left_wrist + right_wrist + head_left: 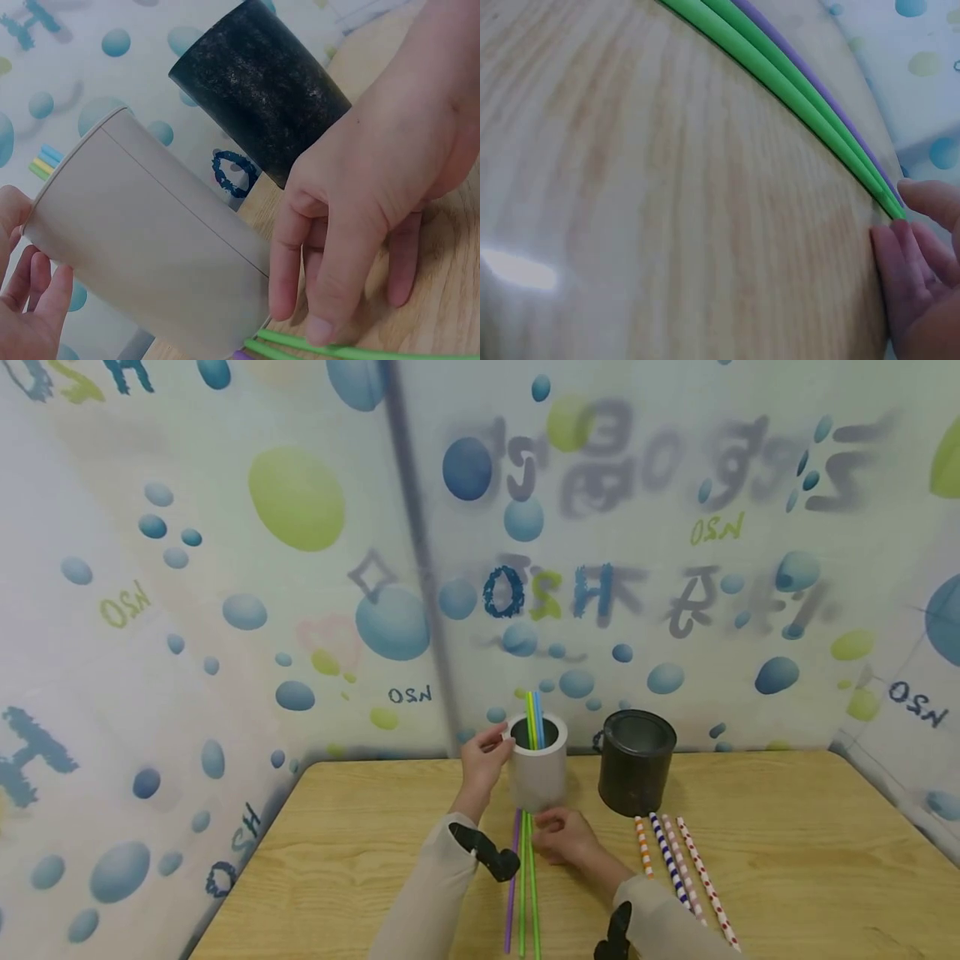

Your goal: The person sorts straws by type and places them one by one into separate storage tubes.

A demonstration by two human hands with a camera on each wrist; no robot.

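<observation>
A white cylindrical cup (538,781) stands near the back of the table, with green, yellow and blue straws (536,718) upright in it. My left hand (483,764) touches the cup's left side near the rim, fingers loosely extended. At the foot of the cup lie two green straws (522,893) and a purple straw (512,893), side by side. My right hand (570,837) is low over the table, its fingertips right at the far end of the green straws. In the right wrist view, thumb and fingers stand apart around that end.
A black cylindrical cup (637,768) stands to the right of the white one. In front of it lie several patterned straws (678,860), striped and dotted. A wall covering (375,510) with printed bubbles rises behind the wooden table (810,843).
</observation>
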